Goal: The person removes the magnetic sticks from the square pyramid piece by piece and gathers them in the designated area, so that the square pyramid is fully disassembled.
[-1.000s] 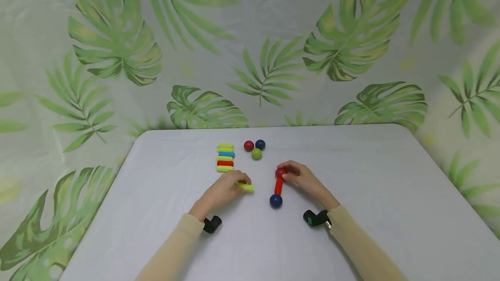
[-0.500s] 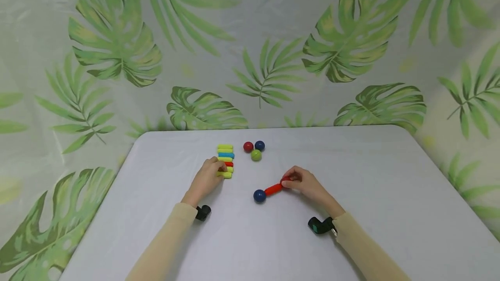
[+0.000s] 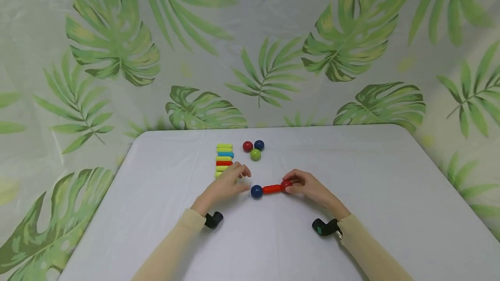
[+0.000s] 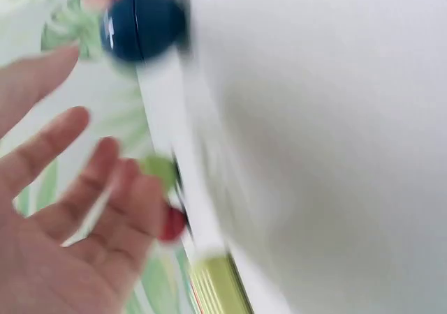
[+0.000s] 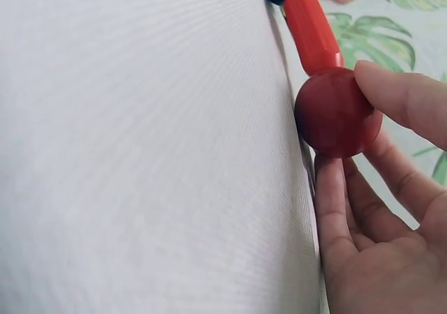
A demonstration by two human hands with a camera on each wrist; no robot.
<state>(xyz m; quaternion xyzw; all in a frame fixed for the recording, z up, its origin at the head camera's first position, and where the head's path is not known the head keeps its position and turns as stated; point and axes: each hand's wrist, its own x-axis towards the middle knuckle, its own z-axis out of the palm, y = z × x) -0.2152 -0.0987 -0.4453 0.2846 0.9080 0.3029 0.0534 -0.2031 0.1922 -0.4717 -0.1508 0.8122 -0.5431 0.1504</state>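
Observation:
A red ball (image 3: 287,185) and a blue ball (image 3: 256,191) sit at the two ends of a red stick (image 3: 271,189), joined as one piece lying crosswise on the table. My right hand (image 3: 308,187) pinches the red ball between thumb and fingers, seen closely in the right wrist view, where the ball (image 5: 335,115) touches the thumb. My left hand (image 3: 225,185) is spread beside the blue ball with nothing between thumb and fingers. In the left wrist view the blue ball (image 4: 143,24) is apart from those fingers.
A column of yellow, blue and red sticks (image 3: 224,154) lies behind my left hand, which covers part of the nearest ones. Right of it a loose red ball (image 3: 248,146), blue ball (image 3: 259,145) and green ball (image 3: 255,155) are grouped on the white table (image 3: 351,155).
My left hand has put a yellow stick at the near end of the column, let go, and moved right toward the blue ball. The right hand has swung the joined piece from lengthwise to crosswise.

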